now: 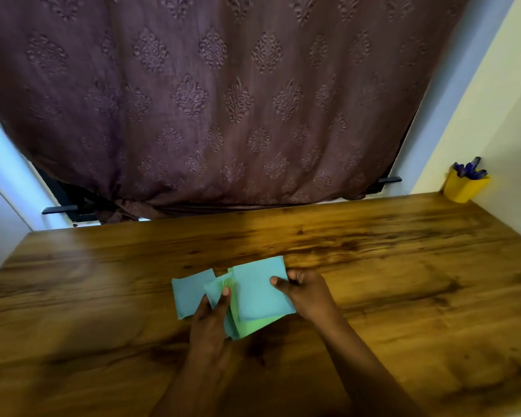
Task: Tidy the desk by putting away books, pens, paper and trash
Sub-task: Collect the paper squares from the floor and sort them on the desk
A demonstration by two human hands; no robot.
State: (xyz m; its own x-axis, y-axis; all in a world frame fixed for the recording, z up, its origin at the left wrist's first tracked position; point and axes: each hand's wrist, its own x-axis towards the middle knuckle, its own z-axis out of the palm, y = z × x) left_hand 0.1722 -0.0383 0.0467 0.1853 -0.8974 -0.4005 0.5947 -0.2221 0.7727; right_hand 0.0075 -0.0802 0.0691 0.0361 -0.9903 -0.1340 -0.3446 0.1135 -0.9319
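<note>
Head view: both hands meet over a small bunch of coloured papers near the middle of the wooden surface [373, 266]. The right hand [306, 291] pinches the right edge of a blue sheet [259, 291], thumb on top; its other fingers are hidden under the paper. The left hand [211, 323] grips a smaller blue-green piece [215, 291] between thumb and fingers, with only the thumb tip clearly seen. A second blue sheet [190, 293] lies to the left, partly covered by the left hand. A green sheet [253, 326] shows beneath the top blue one, mostly hidden. Whether the papers rest on the surface or are lifted just above it cannot be told; the frame is blurred. At the far right corner, against the wall, a yellow cup [463, 188] holds blue pens [468, 170], their shapes unclear. A patterned purple curtain [223, 100] hangs behind the surface.
</note>
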